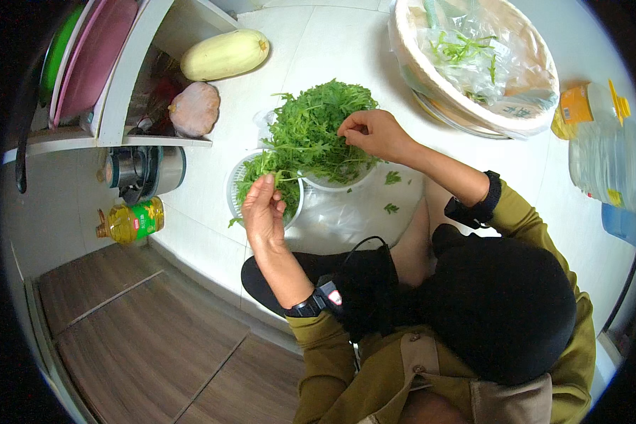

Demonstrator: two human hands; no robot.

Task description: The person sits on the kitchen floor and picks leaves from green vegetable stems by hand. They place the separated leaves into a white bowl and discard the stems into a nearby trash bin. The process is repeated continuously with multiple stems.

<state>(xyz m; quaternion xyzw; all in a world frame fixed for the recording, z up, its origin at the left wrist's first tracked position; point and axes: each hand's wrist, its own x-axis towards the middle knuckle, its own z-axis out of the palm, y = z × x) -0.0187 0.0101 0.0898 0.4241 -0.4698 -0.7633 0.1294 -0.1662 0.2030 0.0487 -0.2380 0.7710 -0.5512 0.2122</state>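
A large heap of leafy greens (323, 116) lies before me, over a round white container (331, 185). To its lower left stands a white slotted basket (233, 183) with more greens in it. My left hand (265, 212) pinches a green sprig (283, 177) between thumb and fingertips above this basket. My right hand (373, 132) is at the right side of the heap, fingers curled together; whether a bit of leaf is between them I cannot tell. A clear plastic sheet or bag (334, 212) lies under the containers, and loose leaves (391, 208) lie to the right.
A bin lined with a plastic bag (411, 63) holds green scraps at the upper right. Large plastic bottles (593, 153) stand at the far right. On the left are a pale green gourd (225, 54), a wrapped roundish item (195, 109), an oil bottle (138, 220) and a shelf (164, 141).
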